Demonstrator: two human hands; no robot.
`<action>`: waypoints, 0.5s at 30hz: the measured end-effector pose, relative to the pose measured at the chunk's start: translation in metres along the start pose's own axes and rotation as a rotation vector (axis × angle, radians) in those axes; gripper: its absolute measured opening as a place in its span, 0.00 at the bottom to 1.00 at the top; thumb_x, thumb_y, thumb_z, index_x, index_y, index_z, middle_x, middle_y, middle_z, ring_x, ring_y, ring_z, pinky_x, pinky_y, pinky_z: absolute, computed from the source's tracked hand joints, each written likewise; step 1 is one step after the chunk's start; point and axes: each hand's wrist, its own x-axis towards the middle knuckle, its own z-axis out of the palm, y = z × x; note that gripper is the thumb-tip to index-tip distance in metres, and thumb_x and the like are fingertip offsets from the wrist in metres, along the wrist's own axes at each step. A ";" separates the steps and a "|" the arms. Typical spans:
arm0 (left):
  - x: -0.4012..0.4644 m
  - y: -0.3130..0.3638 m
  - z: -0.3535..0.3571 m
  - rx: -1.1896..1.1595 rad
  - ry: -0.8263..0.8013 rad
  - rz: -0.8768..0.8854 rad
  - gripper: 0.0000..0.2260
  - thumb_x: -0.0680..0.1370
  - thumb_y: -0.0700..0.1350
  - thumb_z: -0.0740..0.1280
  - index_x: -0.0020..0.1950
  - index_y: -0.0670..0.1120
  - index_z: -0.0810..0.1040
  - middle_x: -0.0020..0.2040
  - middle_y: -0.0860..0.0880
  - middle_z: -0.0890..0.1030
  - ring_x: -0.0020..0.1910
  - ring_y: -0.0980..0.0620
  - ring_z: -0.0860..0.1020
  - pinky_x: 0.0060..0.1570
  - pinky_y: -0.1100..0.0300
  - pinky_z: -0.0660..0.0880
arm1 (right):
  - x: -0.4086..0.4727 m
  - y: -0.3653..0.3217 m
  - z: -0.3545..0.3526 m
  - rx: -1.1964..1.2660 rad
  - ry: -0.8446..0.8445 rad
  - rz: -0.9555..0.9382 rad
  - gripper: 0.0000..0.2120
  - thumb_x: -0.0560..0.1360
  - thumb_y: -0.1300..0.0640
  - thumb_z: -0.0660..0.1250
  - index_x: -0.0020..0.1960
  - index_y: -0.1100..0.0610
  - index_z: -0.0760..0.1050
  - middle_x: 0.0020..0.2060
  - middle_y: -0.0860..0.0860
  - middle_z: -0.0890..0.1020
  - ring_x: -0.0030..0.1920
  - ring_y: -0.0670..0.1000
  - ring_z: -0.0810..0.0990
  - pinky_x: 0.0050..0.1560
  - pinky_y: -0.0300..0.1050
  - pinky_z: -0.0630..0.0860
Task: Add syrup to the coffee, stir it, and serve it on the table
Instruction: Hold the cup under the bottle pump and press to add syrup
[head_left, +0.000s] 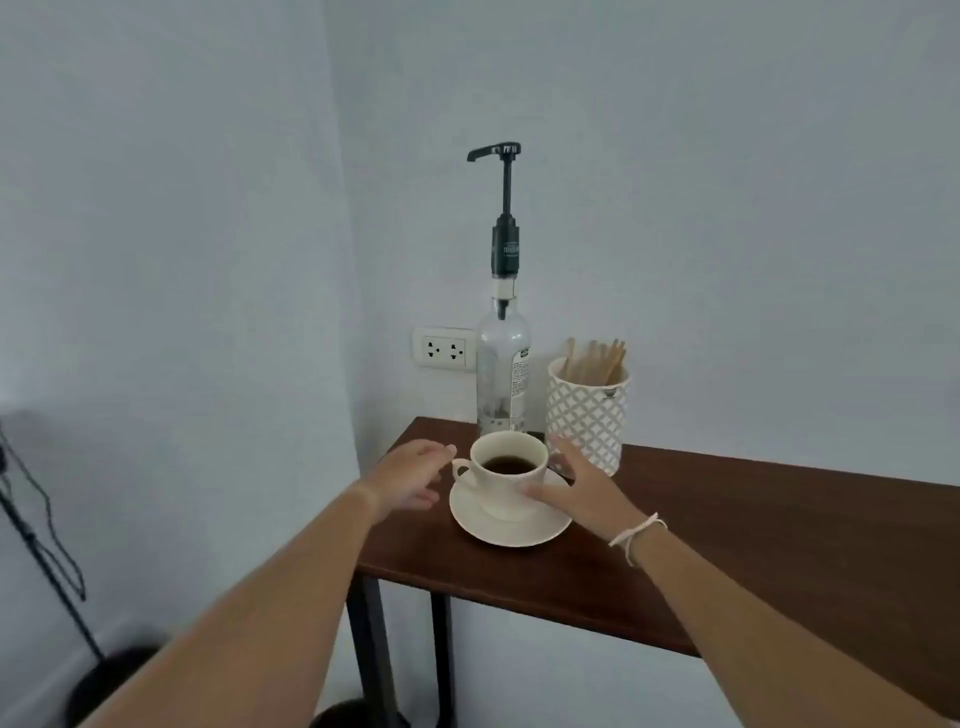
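Cup (511, 470) between both open hands

Syrup bottle (503, 371) just behind cup (511, 475).

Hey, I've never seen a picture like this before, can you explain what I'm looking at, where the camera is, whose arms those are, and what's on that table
There is no machine here. The one picture comes from a wide-angle camera worn on a person's head, looking forward and down, so the two bare arms reaching in from the bottom are the wearer's own.

On the dark wooden table stands a white cup of dark coffee on a white saucer. Behind the cup is a clear syrup bottle with a tall black pump on top. To its right, a patterned white holder keeps wooden stir sticks. A wall socket sits behind.

The left hand is open beside the cup's handle. The right hand is open too, its thumb against the cup's side. Neither has a closed grip, so nothing is held yet.
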 end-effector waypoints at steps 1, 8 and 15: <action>0.001 0.001 0.002 -0.044 -0.024 -0.029 0.22 0.79 0.56 0.60 0.70 0.47 0.67 0.61 0.43 0.74 0.55 0.46 0.79 0.56 0.55 0.76 | 0.004 0.003 0.000 0.021 -0.004 -0.007 0.44 0.67 0.48 0.75 0.75 0.53 0.55 0.72 0.51 0.67 0.70 0.47 0.66 0.69 0.43 0.63; 0.010 -0.007 0.015 -0.205 -0.080 -0.102 0.17 0.79 0.56 0.60 0.61 0.46 0.74 0.57 0.39 0.79 0.53 0.46 0.78 0.55 0.56 0.77 | 0.030 0.024 -0.003 0.019 -0.122 -0.105 0.26 0.66 0.49 0.76 0.61 0.42 0.71 0.56 0.37 0.78 0.62 0.43 0.74 0.58 0.32 0.72; 0.025 -0.015 0.022 -0.316 -0.122 -0.088 0.14 0.80 0.55 0.58 0.49 0.46 0.76 0.48 0.41 0.78 0.43 0.50 0.76 0.46 0.60 0.76 | 0.038 0.033 0.000 0.068 -0.128 -0.155 0.38 0.59 0.38 0.76 0.66 0.45 0.71 0.61 0.42 0.79 0.64 0.43 0.75 0.68 0.51 0.71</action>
